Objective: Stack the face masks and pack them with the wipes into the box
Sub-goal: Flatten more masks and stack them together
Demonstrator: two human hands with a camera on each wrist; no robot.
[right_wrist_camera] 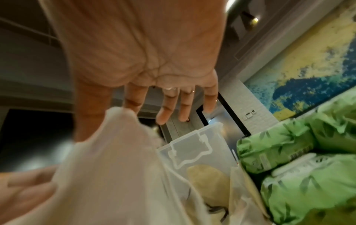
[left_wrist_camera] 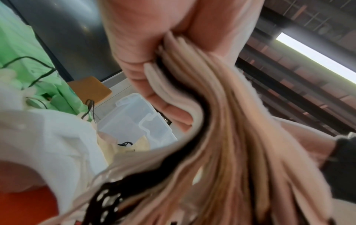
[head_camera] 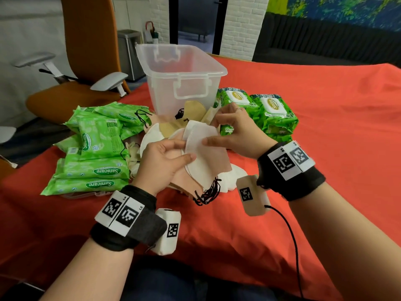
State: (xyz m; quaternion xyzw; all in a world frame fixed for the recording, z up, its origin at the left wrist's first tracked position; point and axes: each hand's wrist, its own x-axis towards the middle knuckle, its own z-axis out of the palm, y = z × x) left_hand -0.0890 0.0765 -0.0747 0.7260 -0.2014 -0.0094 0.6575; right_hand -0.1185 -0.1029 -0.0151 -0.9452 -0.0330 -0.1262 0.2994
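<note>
My left hand (head_camera: 171,157) grips a stack of face masks (head_camera: 204,168), pink and white, their black ear loops (head_camera: 208,193) hanging at the near end. In the left wrist view the left hand (left_wrist_camera: 154,76) clamps the stack's (left_wrist_camera: 221,144) edges between thumb and fingers. My right hand (head_camera: 219,132) pinches a white face mask (head_camera: 198,137) lying on top of the stack. In the right wrist view the right hand (right_wrist_camera: 108,97) holds that mask (right_wrist_camera: 125,167) with thumb and index, the other fingers straight. Green wipes packs (head_camera: 95,148) lie left, bigger wipes packs (head_camera: 267,109) right.
The clear plastic box (head_camera: 184,61) stands open behind the hands on the red-covered table (head_camera: 325,148). Loose tan and white masks (head_camera: 191,114) lie at its foot. An orange office chair (head_camera: 86,61) stands at the table's left edge.
</note>
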